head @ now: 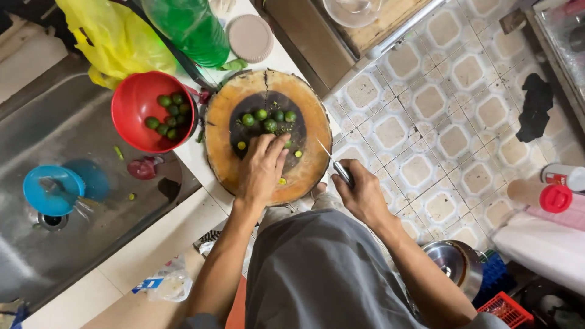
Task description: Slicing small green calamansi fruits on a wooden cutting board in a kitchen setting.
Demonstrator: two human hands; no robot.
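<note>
Limes, small, round and green, sit in a loose row on the dark middle of a round wooden chopping board, and your left hand lies palm down just below them, fingers pressed on something I cannot make out. Your right hand is clenched around the handle of a thin knife, whose blade points up over the board's right edge. Left of the board, a red bowl holds more green limes, beside a steel sink containing a blue funnel, with a yellow plastic bag and a green bottle behind.
</note>
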